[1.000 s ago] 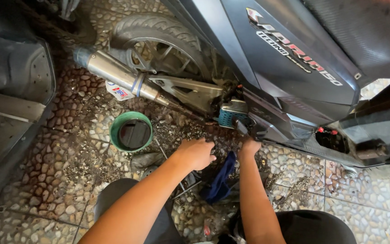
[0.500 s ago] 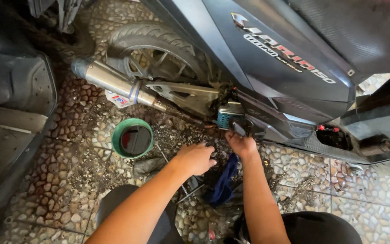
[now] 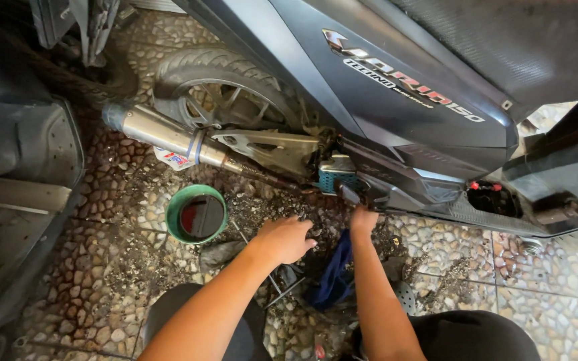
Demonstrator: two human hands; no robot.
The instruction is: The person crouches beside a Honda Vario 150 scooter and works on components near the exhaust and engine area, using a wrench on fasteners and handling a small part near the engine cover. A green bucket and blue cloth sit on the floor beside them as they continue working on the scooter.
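Reaching under a dark scooter (image 3: 396, 100) parked on a pebble-tiled floor (image 3: 102, 267), the person works low beside the engine. The right hand (image 3: 364, 219) is raised to the underside of the engine casing (image 3: 369, 190), fingertips touching a dark part just below a small teal finned block (image 3: 337, 175); whether its grip is closed on anything cannot be told, since the fingers are hidden against the metal. The left hand (image 3: 287, 238) hovers palm down over the gritty floor just left of it, fingers loosely curled and open, holding nothing that shows. Between the two forearms a blue rag (image 3: 334, 275) lies crumpled on the floor, with a thin metal rod (image 3: 287, 291) beside it.

Left of the left hand stands a round green tub (image 3: 195, 214) with dark liquid inside. Above it the silver exhaust pipe (image 3: 168, 137) runs along the rear wheel (image 3: 225, 93), and a small white packet with red and blue print (image 3: 174, 159) lies on the floor just under the pipe. On the scooter's side panel sits a slanted strip of silver and red lettering. Another dark scooter body (image 3: 15, 174) fills the floor's left edge.
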